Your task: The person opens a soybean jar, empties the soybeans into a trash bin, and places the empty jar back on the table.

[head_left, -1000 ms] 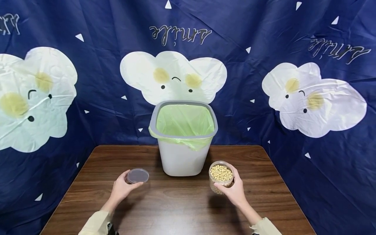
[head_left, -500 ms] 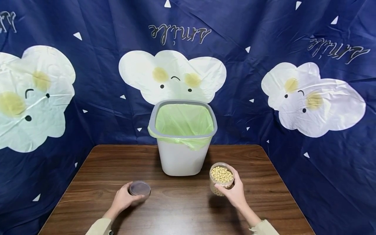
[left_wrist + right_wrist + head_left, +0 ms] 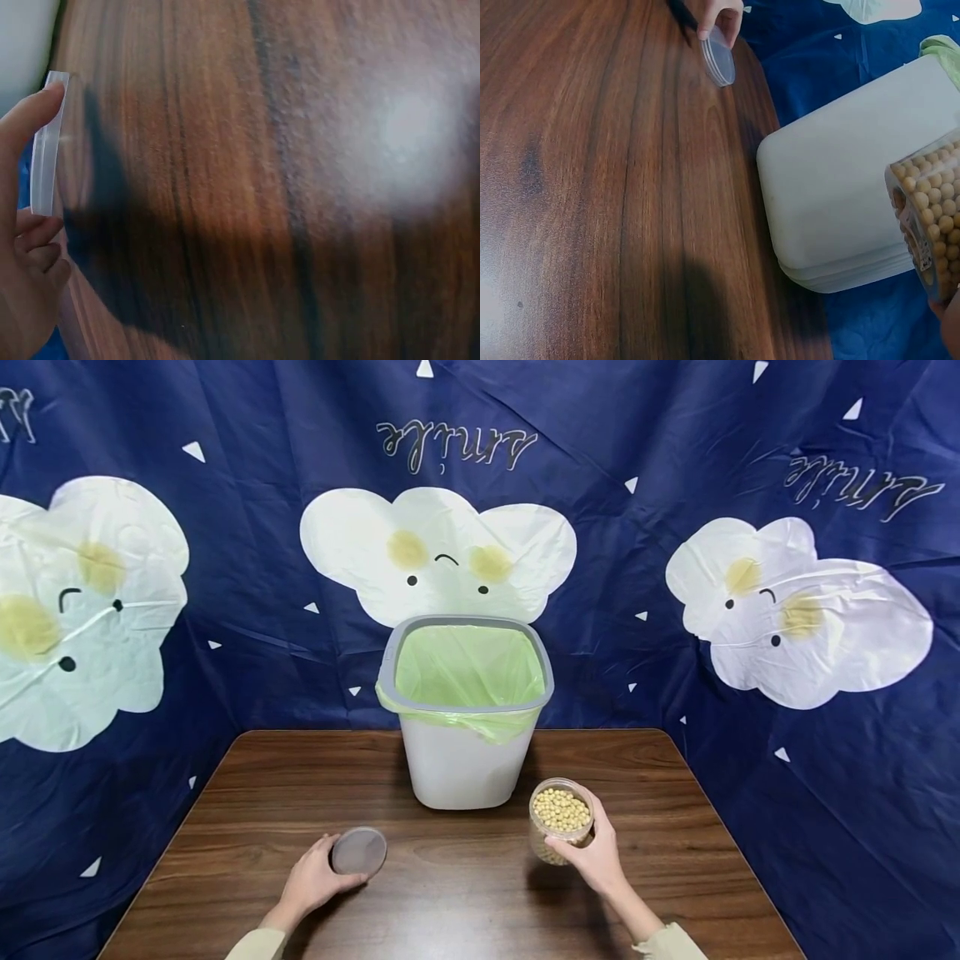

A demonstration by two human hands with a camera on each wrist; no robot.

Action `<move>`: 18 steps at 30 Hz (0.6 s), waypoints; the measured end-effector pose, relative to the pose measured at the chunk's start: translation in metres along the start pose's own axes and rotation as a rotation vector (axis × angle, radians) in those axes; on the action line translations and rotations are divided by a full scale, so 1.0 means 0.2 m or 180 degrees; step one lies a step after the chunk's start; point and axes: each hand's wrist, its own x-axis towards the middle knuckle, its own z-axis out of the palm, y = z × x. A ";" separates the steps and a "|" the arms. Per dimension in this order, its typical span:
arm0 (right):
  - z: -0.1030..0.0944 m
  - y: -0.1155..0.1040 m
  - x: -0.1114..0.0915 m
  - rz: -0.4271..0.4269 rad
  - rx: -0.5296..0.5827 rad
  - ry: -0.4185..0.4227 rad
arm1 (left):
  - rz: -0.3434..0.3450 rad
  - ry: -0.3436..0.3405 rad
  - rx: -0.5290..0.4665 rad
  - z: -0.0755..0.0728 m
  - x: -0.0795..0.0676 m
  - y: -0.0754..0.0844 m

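Clear, round plastic jar [image 3: 538, 838], open at the top and nearly full of round, pale-yellow beans [image 3: 561, 808], sits in the right hand [image 3: 597, 855], whose thumb and fingers curl around its side. From my remote station I see it raised above the table, mouth upward, just in front and to the right of the bin. Across from it, the left hand [image 3: 311, 878] pinches a round, translucent plastic lid [image 3: 359, 852] by its rim; I cannot tell whether that lid touches the wood. Cream sleeves [image 3: 257, 947] show at my lower edge. Beneath both hands spreads a brown, wood-grained table [image 3: 450, 881]. Farther back, near the table's far edge, stands a white plastic bin [image 3: 465, 768] with a grey rim [image 3: 468, 704], lined with a thin green bag [image 3: 465, 664]. Behind everything hangs a dark-blue cloth [image 3: 615, 410] printed with white clouds [image 3: 442, 522].
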 end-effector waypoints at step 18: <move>0.00 0.00 0.01 -0.0248 0.0347 -0.0118 | -0.0074 -0.0063 0.0148 0.02 0.00 -0.03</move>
